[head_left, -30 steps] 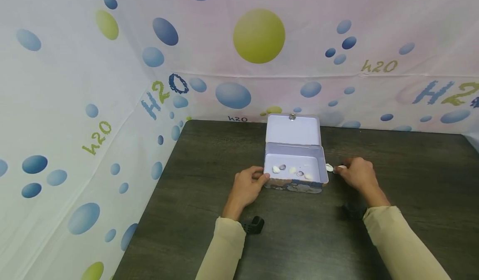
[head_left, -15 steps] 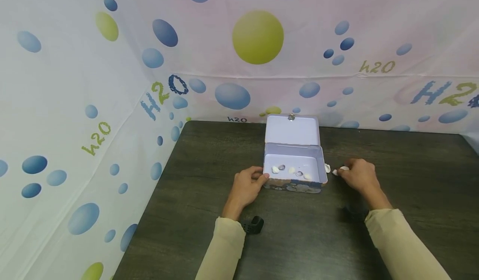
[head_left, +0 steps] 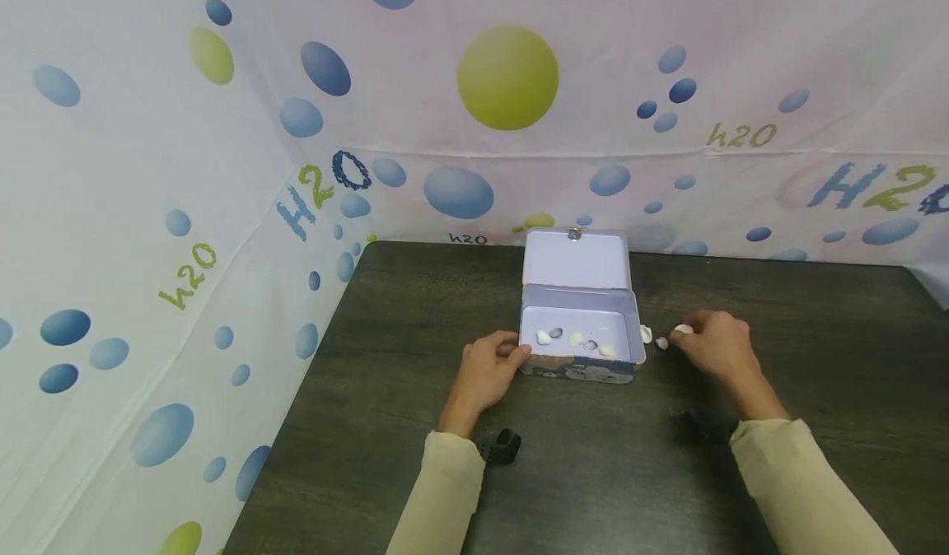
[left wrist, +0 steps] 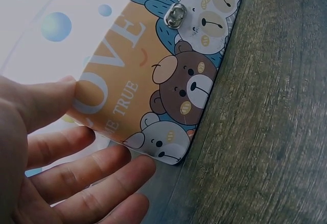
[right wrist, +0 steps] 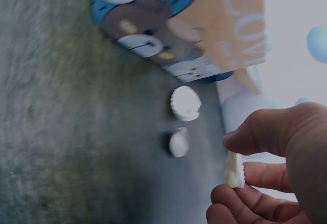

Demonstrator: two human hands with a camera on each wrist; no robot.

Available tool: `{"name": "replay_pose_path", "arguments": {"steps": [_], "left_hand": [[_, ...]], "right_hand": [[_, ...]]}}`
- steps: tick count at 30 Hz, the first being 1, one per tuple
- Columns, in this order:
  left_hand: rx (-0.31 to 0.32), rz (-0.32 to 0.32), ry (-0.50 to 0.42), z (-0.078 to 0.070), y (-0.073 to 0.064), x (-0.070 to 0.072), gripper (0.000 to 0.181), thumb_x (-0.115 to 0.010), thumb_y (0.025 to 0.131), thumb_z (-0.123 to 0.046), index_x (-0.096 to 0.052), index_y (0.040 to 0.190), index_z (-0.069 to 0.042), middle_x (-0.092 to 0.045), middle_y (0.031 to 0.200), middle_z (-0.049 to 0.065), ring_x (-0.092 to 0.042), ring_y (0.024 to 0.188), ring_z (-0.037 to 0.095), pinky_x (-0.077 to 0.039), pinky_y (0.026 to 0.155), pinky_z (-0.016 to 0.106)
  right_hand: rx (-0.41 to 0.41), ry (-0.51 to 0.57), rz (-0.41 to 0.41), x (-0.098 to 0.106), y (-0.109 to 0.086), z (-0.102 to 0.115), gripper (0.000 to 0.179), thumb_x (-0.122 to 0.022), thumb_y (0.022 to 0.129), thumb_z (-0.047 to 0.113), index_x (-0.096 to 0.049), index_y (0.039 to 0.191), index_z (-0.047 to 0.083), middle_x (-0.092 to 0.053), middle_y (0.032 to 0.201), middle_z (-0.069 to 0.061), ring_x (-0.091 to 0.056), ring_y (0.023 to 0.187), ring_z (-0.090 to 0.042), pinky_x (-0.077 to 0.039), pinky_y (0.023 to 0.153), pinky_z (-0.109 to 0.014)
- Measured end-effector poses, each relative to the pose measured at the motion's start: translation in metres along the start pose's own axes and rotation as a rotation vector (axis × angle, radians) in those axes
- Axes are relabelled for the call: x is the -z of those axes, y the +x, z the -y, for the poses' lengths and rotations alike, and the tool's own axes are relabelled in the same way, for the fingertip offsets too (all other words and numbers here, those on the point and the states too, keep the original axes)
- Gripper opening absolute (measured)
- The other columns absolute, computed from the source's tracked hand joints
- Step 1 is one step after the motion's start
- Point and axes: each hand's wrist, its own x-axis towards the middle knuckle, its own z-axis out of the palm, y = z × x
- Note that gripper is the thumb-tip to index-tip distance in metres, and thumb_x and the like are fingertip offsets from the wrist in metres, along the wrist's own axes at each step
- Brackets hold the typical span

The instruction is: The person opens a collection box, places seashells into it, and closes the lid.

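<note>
An open tin box [head_left: 582, 370], white inside, stands on the dark table with its lid [head_left: 576, 260] tipped back. Its front shows cartoon bears and lettering in the left wrist view. My left hand [head_left: 485, 372] holds the box's front left corner, thumb at the rim and fingers along the side. Several small seashells [head_left: 577, 338] lie in the box. To the right of it my right hand [head_left: 717, 345] pinches a pale seashell [right wrist: 235, 170] between thumb and fingers. A ribbed white shell [right wrist: 185, 103] and a smaller shell [right wrist: 179, 142] lie between box and hand.
A dark wood-look table [head_left: 593, 464] spreads around the box. Behind it and on the left hangs a white sheet [head_left: 400, 86] printed with blue and green bubbles. A black wrist strap [head_left: 500, 446] is on the left wrist.
My right hand has drawn slightly right, away from the box, with a shell in its fingers. A smaller shell now lies free on the table beside it. The left hand stays at the box.
</note>
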Motion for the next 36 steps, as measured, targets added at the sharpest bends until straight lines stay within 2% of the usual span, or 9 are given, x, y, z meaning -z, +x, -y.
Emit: {"name": "replay_pose_path", "arguments": {"steps": [13,20,27,36], "left_hand": [[0.008,-0.006,0.010,0.000,0.000,0.000,0.042,-0.065,0.099,-0.035,-0.066,0.128,-0.004,-0.074,0.106,0.005,-0.071,0.090,0.016,-0.056,0.079,0.042],[0.011,-0.005,0.003,-0.001,-0.001,0.000,0.042,-0.065,0.099,-0.034,-0.066,0.127,-0.003,-0.074,0.105,0.006,-0.071,0.091,0.017,-0.056,0.079,0.042],[0.012,-0.010,0.007,-0.002,-0.001,0.000,0.039,-0.065,0.099,-0.031,-0.066,0.127,-0.004,-0.074,0.106,0.007,-0.071,0.091,0.018,-0.056,0.079,0.042],[0.010,-0.013,0.006,-0.002,-0.001,-0.001,0.041,-0.066,0.099,-0.034,-0.067,0.127,-0.004,-0.074,0.106,0.007,-0.071,0.091,0.017,-0.056,0.079,0.042]], "right_hand": [[0.054,0.047,-0.078,0.018,-0.007,0.026,0.040,-0.069,0.091,0.022,-0.066,0.112,-0.012,-0.067,0.095,-0.026,-0.061,0.086,-0.041,-0.047,0.071,-0.055],[0.095,0.065,-0.113,0.022,-0.008,0.041,0.040,-0.070,0.090,0.023,-0.067,0.111,-0.011,-0.069,0.092,-0.023,-0.063,0.086,-0.040,-0.046,0.076,-0.058],[0.089,0.089,-0.087,0.018,-0.008,0.057,0.040,-0.071,0.091,0.020,-0.067,0.114,-0.011,-0.068,0.093,-0.023,-0.063,0.085,-0.038,-0.051,0.068,-0.052],[0.130,0.116,-0.099,0.013,-0.009,0.078,0.035,-0.069,0.089,0.015,-0.068,0.112,-0.011,-0.065,0.094,-0.022,-0.063,0.085,-0.035,-0.050,0.066,-0.046]]}}
